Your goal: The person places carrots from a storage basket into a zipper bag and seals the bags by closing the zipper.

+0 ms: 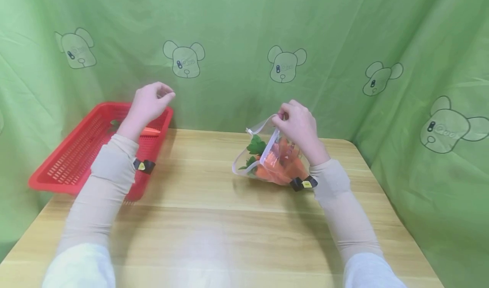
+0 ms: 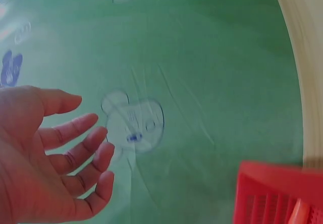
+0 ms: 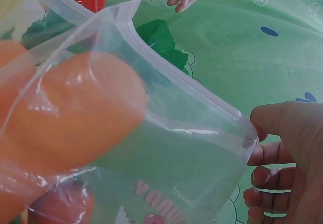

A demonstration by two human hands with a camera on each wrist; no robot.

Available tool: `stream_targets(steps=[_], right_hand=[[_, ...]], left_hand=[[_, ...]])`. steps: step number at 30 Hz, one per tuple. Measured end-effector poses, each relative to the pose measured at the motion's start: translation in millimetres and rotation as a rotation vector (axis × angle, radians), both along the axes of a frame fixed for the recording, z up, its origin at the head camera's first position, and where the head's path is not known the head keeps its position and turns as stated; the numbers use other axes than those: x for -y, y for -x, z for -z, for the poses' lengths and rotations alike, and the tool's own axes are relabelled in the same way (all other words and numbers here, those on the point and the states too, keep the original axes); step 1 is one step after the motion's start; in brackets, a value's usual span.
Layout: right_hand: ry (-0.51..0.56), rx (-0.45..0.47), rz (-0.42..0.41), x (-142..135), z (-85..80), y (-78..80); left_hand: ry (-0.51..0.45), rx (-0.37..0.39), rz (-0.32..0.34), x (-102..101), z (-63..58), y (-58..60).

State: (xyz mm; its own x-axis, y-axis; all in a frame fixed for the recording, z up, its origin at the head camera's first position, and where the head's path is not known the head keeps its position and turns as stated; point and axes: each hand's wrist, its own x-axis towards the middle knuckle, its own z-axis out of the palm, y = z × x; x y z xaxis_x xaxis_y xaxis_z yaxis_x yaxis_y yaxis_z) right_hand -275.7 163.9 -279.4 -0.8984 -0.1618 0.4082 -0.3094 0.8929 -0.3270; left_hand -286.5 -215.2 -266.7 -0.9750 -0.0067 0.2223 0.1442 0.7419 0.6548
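Note:
My right hand (image 1: 299, 124) pinches the top corner of a clear zip bag (image 3: 202, 148) between thumb and forefinger. The bag's mouth gapes, and orange carrots (image 3: 81, 113) with green leaves (image 1: 256, 145) lie inside it. In the head view the bag rests on the table at right of centre. My left hand (image 1: 150, 101) is raised above the far right corner of the red basket (image 1: 72, 165), holding nothing. Loosely bent, spread fingers (image 2: 75, 158) show in the left wrist view. One orange carrot (image 1: 150, 131) with a green top lies in the basket.
The wooden table (image 1: 198, 194) reaches back to a green curtain (image 1: 229, 24) printed with bear heads, which also closes in both sides. The basket stands at the table's left edge, with a wide stretch of tabletop between it and the bag.

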Motion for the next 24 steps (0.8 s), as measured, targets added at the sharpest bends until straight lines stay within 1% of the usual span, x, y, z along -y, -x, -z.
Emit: stream_targets(steps=[3, 6, 9, 12, 15, 18, 22, 24], right_hand=[[0.002, 0.001, 0.004, -1, 0.3, -0.6], [0.007, 0.004, 0.002, -1, 0.1, -0.7], [0.009, 0.003, -0.003, 0, -0.1, -0.6], [0.006, -0.001, -0.006, 1, 0.4, -0.2], [0.002, -0.006, -0.003, 1, 1.1, 0.3], [-0.002, -0.007, 0.001, 1, 1.9, 0.3], [-0.002, -0.01, 0.003, 0, 2.5, 0.0], [-0.003, -0.013, 0.005, -1, 2.1, -0.2]], left_hand=[[-0.006, -0.002, 0.001, 10, 2.3, 8.0], [-0.014, -0.028, -0.008, 21, 8.6, 17.2], [-0.025, -0.068, -0.032, 33, 18.1, 26.8], [-0.022, -0.112, -0.07, 45, 30.5, 36.0], [-0.002, -0.128, -0.112, 57, 43.0, 43.4], [0.015, -0.107, -0.147, 66, 54.5, 46.9], [0.035, -0.065, -0.173, 78, 70.8, 51.9], [0.062, -0.045, -0.187, 84, 79.4, 56.0]])
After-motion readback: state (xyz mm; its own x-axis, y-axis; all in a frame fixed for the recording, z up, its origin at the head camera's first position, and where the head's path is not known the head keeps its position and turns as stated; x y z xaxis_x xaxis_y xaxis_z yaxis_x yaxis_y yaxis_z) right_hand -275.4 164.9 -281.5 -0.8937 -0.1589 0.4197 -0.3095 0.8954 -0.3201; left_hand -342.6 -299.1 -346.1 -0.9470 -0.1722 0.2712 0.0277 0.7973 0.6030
